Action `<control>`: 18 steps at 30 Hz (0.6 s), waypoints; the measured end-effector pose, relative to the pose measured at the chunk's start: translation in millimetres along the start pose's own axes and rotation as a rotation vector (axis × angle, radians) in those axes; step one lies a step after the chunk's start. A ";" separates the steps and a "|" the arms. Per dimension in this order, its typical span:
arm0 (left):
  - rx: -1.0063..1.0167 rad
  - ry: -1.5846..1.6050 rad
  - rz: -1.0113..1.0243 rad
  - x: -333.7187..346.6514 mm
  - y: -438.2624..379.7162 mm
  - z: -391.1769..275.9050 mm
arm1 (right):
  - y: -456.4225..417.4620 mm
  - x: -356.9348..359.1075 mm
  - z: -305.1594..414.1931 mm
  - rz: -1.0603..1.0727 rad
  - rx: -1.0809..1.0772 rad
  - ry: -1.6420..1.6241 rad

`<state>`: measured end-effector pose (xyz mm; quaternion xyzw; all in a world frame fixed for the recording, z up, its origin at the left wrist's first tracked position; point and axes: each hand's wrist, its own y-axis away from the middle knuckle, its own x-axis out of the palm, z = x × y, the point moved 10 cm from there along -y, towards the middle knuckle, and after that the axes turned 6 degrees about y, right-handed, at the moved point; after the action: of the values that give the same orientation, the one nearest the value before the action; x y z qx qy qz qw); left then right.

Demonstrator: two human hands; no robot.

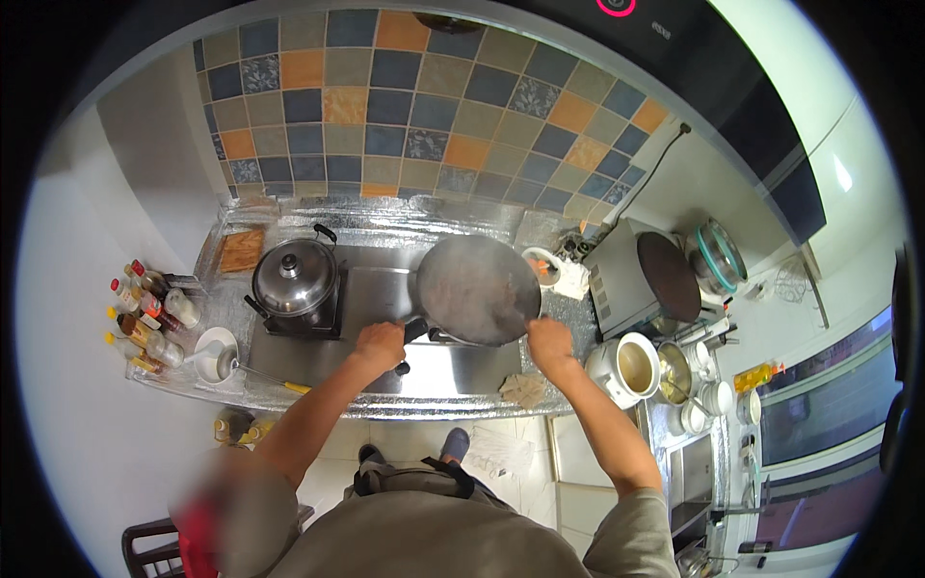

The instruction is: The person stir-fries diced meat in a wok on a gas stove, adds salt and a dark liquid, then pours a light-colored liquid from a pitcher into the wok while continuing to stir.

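A large dark wok [477, 289] sits over the right burner of the gas stove, with steam rising from it and blurring the food inside. My left hand [381, 348] grips the wok's black handle at its lower left. At the wok's lower right rim, my right hand [551, 345] is closed on something thin, perhaps a utensil's handle; the steam and the fingers hide what it is. A lidded steel pot [295, 278] with black handles stands on the left burner.
Left: a wooden board [242, 251], sauce bottles [137, 318], and a white bowl [216, 339] beside a yellow-handled ladle [296, 387]. Right: a cloth [523, 390], a bowl with orange pieces [540, 267], a toaster oven [621, 289] and a white pot [627, 368].
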<state>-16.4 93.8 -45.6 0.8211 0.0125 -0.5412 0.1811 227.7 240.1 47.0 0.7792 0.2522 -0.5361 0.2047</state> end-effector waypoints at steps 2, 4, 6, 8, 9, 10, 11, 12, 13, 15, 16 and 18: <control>-0.020 0.064 -0.018 -4.2 7.9 3.4 | -3.6 7.3 16.6 0.029 -0.014 -0.041; -0.008 0.105 -0.025 -5.3 10.9 3.1 | 1.3 13.4 26.2 -0.056 -0.038 -0.096; 0.019 0.205 -0.073 -6.5 15.9 9.8 | 10.9 14.0 33.8 -0.093 -0.057 -0.148; -0.006 0.299 -0.097 -4.6 20.9 24.7 | 27.1 -1.7 33.6 -0.080 -0.078 -0.195; -0.001 0.348 -0.109 -6.0 21.3 23.4 | 34.2 -7.9 23.2 -0.054 -0.036 -0.142; 0.004 0.367 -0.123 -7.7 23.2 23.6 | 37.7 -11.8 14.9 -0.027 0.001 -0.095; 0.006 0.385 -0.137 -9.1 25.4 24.1 | 38.5 -11.4 6.5 0.000 0.035 -0.049; 0.024 0.403 -0.152 -13.0 24.1 17.5 | 36.5 -5.1 -5.5 -0.010 0.047 -0.063; 0.024 0.417 -0.144 -13.5 23.0 14.9 | 31.5 0.3 -10.4 -0.017 0.072 -0.057; 0.016 0.444 -0.135 -15.5 23.3 13.7 | 16.6 5.4 -16.1 -0.037 0.116 -0.045; 0.009 0.453 -0.147 -14.0 23.1 18.0 | 8.8 5.4 -10.2 0.010 0.120 -0.062; -0.003 0.473 -0.167 -12.4 24.2 20.8 | -0.6 8.6 4.4 0.039 0.083 -0.140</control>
<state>-34.6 66.9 -35.0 0.9207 0.1232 -0.3471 0.1288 226.7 239.4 37.3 0.7522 0.1996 -0.5953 0.1998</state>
